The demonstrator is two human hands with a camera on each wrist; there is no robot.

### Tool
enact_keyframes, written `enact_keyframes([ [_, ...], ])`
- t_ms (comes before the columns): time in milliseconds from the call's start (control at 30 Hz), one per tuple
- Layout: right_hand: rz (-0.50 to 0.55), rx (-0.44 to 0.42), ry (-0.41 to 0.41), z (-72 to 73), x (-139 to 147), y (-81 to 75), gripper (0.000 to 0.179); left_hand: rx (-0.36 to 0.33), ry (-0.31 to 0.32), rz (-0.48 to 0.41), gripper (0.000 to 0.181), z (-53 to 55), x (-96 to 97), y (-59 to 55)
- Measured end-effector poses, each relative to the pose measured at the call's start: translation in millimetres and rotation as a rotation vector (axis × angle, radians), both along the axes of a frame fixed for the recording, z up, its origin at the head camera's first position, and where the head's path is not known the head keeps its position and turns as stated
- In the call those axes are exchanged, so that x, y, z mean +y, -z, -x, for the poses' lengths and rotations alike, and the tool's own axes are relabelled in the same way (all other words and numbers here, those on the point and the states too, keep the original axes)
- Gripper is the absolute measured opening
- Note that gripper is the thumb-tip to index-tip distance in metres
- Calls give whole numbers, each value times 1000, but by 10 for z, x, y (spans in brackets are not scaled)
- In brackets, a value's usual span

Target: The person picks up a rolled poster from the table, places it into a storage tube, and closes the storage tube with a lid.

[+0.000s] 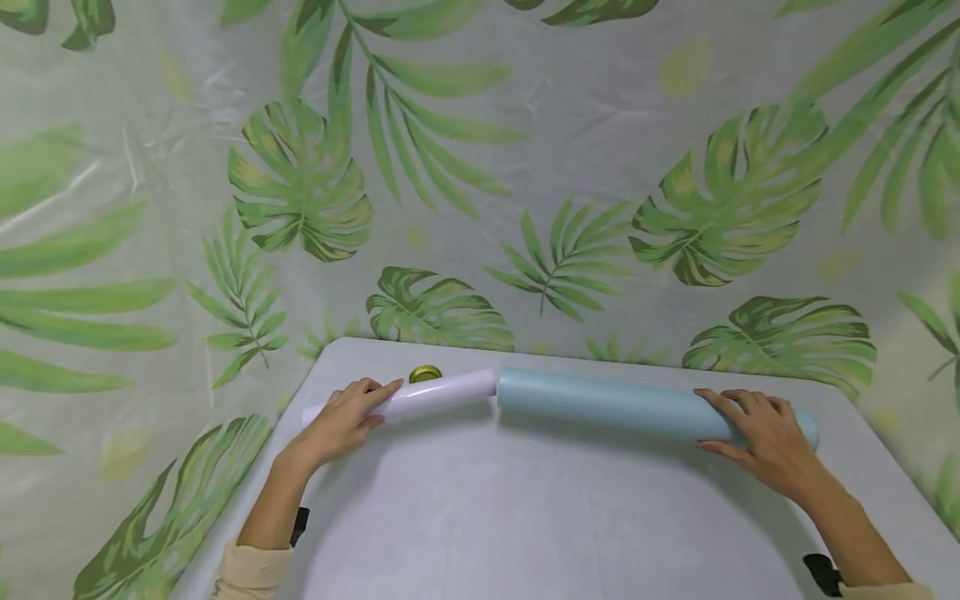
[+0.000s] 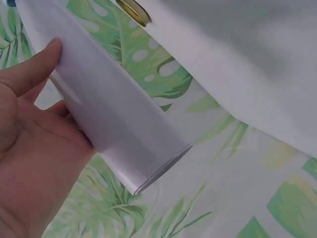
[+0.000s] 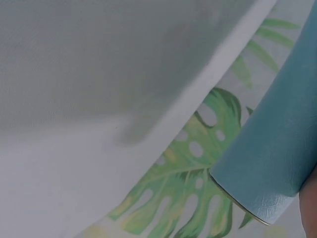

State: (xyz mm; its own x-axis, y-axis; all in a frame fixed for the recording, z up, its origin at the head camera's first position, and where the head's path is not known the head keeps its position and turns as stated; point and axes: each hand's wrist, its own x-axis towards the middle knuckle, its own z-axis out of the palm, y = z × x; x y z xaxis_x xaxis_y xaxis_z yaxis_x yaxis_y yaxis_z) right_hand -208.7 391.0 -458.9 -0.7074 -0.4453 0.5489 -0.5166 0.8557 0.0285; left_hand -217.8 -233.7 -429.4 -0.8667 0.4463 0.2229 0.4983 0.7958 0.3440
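In the head view my left hand (image 1: 341,425) grips a pale lilac rolled sheet (image 1: 442,396) from the near side, thumb and fingers around it. Its layered end edge shows in the left wrist view, where the lilac roll (image 2: 109,99) lies across the palm of the left hand (image 2: 39,134). A longer, thicker light blue roll (image 1: 600,404) is held near its right end by my right hand (image 1: 772,442). The two rolls' inner ends come together near the table's middle. In the right wrist view only a sliver of hand shows beside the blue roll (image 3: 272,134).
A gold ring-shaped object, like a tape roll or lid (image 1: 426,374), lies on the white table (image 1: 540,517) just behind the lilac roll. Beyond the table's far edge hangs a leaf-patterned sheet (image 1: 585,108).
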Motion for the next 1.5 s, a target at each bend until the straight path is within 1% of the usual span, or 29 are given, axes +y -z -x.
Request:
enact_keyframes([
  [167,11,4,-2,27,-47,10,88,-12,24,-11,59,20,13,-4],
  [300,7,19,-7,44,-84,2,89,-2,46,-18,59,33,53,-13],
  [533,20,17,-24,54,-140,-7,89,54,93,-25,57,54,109,-36],
  [667,20,4,-46,51,-187,-12,86,98,133,-22,55,80,169,-44],
  [800,10,10,-61,47,-245,-20,84,119,159,-22,55,102,239,-36],
  [900,8,18,-73,52,-289,-31,83,112,174,-35,56,100,291,-35],
  [967,6,17,-79,56,-319,-38,83,94,179,-48,57,94,322,-37],
  [1133,10,15,-87,52,-379,-52,85,66,189,-45,58,89,407,-54],
  [1267,20,13,-94,38,-408,-67,84,66,210,-29,59,84,475,-84],
  [1500,28,14,-98,10,-441,-69,82,58,244,-39,61,77,564,-136],
])
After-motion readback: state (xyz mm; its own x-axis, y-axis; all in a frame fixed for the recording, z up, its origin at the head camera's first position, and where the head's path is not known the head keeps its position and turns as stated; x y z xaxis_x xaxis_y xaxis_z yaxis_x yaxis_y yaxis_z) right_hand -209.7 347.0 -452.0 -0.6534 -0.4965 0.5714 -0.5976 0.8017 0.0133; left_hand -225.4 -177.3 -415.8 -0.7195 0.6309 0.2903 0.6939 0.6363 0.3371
